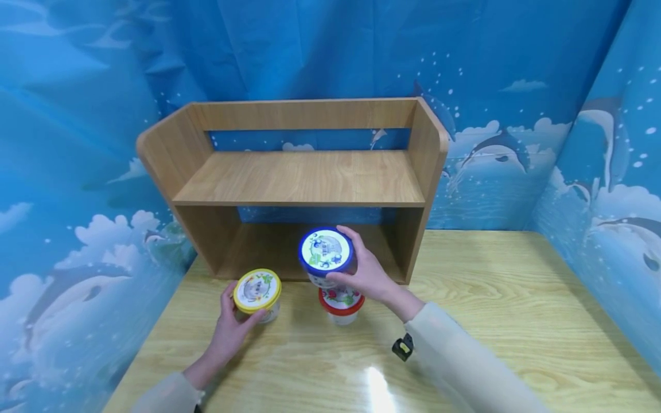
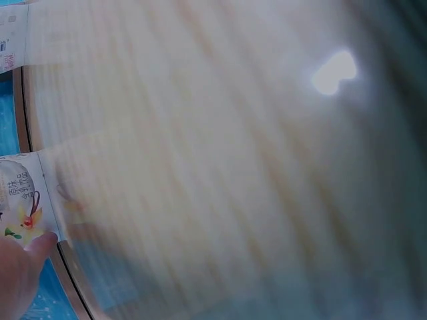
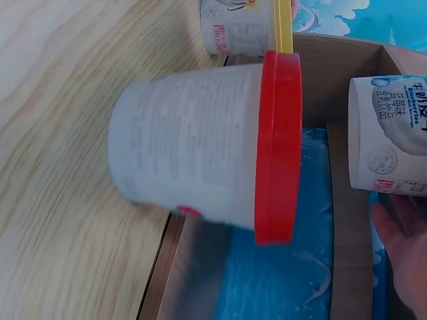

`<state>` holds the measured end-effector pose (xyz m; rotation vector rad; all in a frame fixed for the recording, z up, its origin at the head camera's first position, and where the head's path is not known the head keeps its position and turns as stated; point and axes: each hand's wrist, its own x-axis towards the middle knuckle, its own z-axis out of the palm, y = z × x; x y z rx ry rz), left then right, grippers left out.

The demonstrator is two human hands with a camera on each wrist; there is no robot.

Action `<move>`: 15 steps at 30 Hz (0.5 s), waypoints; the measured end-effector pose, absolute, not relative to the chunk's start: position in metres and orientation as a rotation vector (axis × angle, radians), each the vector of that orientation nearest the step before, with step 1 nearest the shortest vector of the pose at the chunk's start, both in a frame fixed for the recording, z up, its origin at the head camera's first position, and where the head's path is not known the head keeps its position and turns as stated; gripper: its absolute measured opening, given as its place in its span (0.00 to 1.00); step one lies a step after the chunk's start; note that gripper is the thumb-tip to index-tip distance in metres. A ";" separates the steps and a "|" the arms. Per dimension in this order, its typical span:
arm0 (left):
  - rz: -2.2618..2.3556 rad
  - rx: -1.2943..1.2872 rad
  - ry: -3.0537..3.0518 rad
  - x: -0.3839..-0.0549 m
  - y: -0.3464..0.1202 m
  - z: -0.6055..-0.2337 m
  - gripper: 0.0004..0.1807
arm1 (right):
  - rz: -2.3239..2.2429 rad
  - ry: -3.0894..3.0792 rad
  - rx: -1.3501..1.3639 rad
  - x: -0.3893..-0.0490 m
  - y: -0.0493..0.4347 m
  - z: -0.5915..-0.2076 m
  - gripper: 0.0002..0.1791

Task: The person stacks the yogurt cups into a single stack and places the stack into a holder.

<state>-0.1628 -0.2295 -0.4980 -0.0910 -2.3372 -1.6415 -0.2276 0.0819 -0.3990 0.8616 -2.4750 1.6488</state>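
Observation:
My right hand grips a tub with a blue lid, held up in front of the shelf's lower opening. In the right wrist view this blueberry-labelled tub is off the table, with fingers at its side. Below it a red-lidded tub stands on the table, partly covered by the blue-lidded one. To the left, my left hand holds a yellow-lidded tub between thumb and fingers. The left wrist view shows only the thumb at the printed wall of that tub.
A wooden two-level shelf stands at the back of the wood-grain table. Blue dolphin-print cloth hangs behind and at both sides. A small black device is at the right sleeve.

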 end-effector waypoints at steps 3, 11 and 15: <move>-1.651 -0.085 -2.346 -0.163 -0.230 -0.497 0.46 | 1.640 -2.485 0.872 -0.230 0.072 -0.400 0.51; -1.656 -0.092 -2.334 -0.162 -0.228 -0.496 0.46 | 1.617 -2.481 0.927 -0.239 0.048 -0.403 0.51; -1.661 -0.108 -2.317 -0.162 -0.229 -0.497 0.46 | 1.642 -2.502 0.920 -0.241 0.037 -0.404 0.51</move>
